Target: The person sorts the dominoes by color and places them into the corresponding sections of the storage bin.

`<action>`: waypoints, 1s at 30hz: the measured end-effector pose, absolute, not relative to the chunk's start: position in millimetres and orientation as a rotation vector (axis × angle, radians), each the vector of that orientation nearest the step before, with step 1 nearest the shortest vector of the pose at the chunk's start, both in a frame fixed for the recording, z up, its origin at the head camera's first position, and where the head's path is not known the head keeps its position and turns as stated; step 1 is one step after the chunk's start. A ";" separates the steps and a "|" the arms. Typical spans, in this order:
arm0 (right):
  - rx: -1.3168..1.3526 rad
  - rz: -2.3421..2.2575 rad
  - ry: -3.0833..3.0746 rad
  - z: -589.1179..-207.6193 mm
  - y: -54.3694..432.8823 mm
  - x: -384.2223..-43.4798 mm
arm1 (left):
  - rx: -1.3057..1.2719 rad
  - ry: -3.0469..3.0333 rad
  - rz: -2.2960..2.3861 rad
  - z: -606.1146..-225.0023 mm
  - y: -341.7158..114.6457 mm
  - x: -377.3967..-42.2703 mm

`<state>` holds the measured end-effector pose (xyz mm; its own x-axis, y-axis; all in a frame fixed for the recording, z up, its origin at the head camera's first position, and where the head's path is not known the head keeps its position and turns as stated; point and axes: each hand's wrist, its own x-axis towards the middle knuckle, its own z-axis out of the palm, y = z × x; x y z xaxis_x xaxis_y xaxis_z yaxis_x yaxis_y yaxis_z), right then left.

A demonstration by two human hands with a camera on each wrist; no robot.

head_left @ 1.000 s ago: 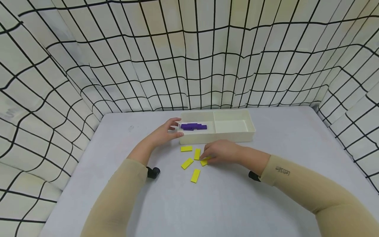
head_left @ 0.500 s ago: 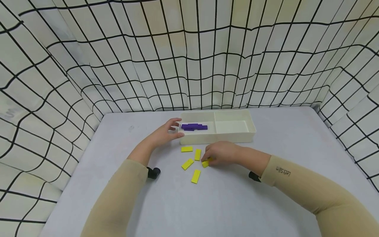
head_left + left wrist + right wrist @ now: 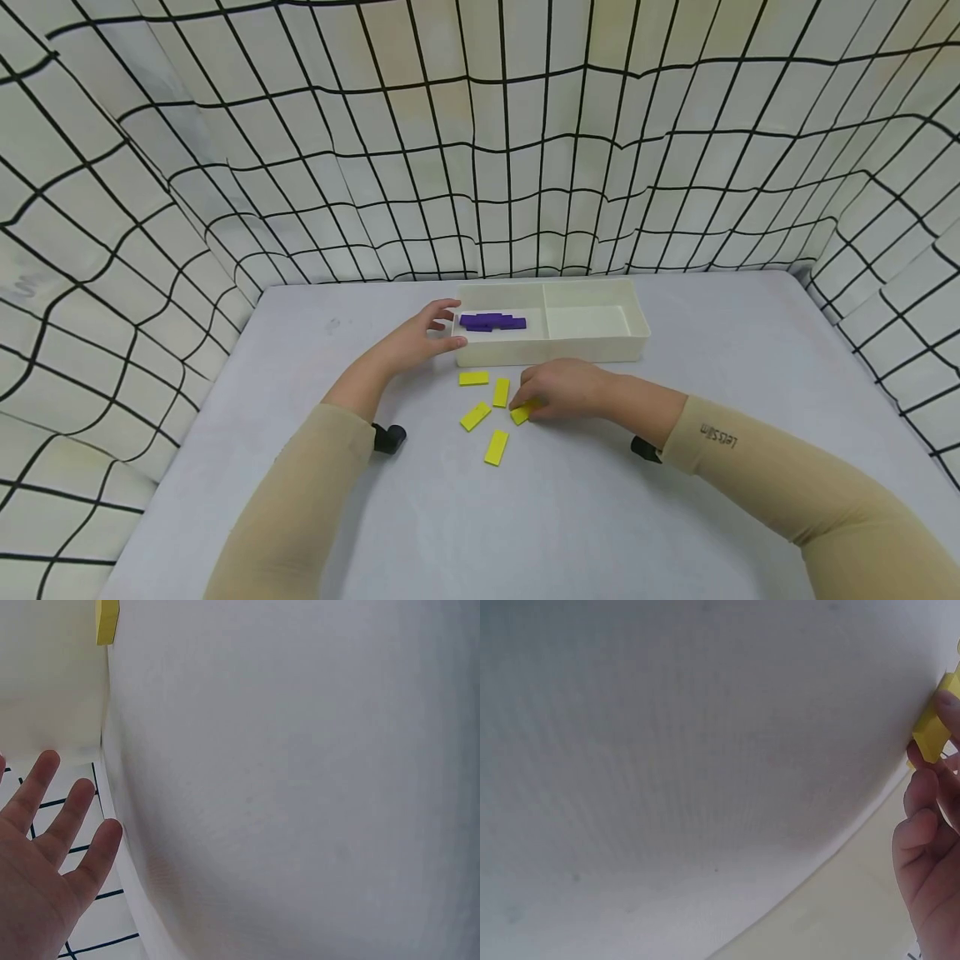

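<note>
A white two-compartment box (image 3: 597,347) stands near the table's far edge, with several purple blocks (image 3: 491,322) lying in its left compartment. At the box's left end is my left hand (image 3: 411,340), its fingers (image 3: 96,851) spread and nearly straight, the thumb by the front corner. In front of the box, my right hand (image 3: 564,388) pinches a flat yellow rectangular block (image 3: 931,733) between thumb and fingers; the hand partly covers it in the head view. Left of that hand lie several more yellow blocks (image 3: 475,416), scattered on the table.
The white table (image 3: 480,525) is enclosed at the back and sides by black netting (image 3: 506,150) over pale walls. The box's right compartment (image 3: 588,320) shows a bare floor. Black wrist cameras (image 3: 389,439) sit under both forearms.
My right hand has shifted very slightly, and the yellow block in its fingers has turned and tilted a little. The left hand, the box and the other blocks stay put.
</note>
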<state>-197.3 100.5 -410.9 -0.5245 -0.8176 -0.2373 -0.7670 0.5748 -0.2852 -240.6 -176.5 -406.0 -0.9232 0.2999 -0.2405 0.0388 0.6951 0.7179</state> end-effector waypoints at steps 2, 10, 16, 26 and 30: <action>-1.294 -0.190 2.474 -411.7 101.1 -196.9 | 0.270 2.566 1.074 -405.6 -176.0 -240.5; -1.345 -0.097 2.493 -413.3 101.8 -195.8 | 0.273 2.566 1.076 -406.0 -175.6 -241.0; -1.387 -0.061 2.507 -410.1 102.3 -193.4 | 0.257 2.579 1.068 -407.1 -176.4 -241.7; -1.396 -0.058 2.513 -408.5 102.8 -193.3 | 0.259 2.582 1.058 -406.2 -177.1 -242.4; -1.411 -0.056 2.523 -407.3 104.4 -194.4 | 0.266 2.578 1.057 -406.2 -176.8 -242.1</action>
<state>-194.4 104.4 -407.3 -0.5003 -0.8431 -0.1972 -0.8335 0.5306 -0.1543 -242.1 -176.8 -406.2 -0.9244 0.2966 -0.2398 0.0428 0.7053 0.7076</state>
